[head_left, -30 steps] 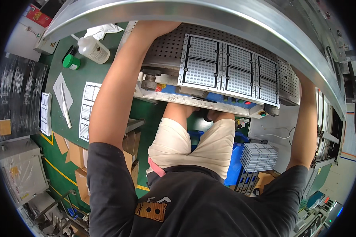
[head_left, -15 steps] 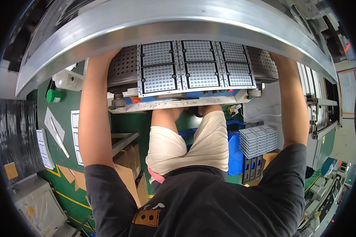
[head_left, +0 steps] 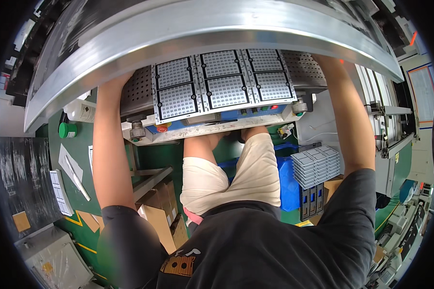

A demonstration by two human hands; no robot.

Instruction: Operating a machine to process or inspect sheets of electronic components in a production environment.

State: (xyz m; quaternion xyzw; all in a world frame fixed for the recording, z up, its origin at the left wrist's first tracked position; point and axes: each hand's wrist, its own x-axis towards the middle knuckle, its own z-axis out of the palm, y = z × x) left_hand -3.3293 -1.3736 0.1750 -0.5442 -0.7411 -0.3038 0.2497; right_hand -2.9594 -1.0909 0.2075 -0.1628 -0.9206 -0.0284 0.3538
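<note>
Both my arms reach forward to the silver metal frame, which curves across the top of the view. My left hand is beside the left end of a perforated metal plate; the frame hides its fingers. At the plate's right end is my right hand, its fingers also covered by the frame. Between the hands, a white panel printed with black-bordered grids lies on the plate and overhangs its near edge. Its far edge passes out of sight behind the frame. Neither hand visibly touches the panel.
Below the panel runs a machine front with a red knob. On the left are a white bottle and a green-lidded jar. A stack of grey panels stands low right, near a blue bin. Cardboard boxes sit lower left.
The plate and panel appear shifted left and slightly tilted, as the whole view has turned a little. Both hands stay at the frame, one at each end of the plate.
</note>
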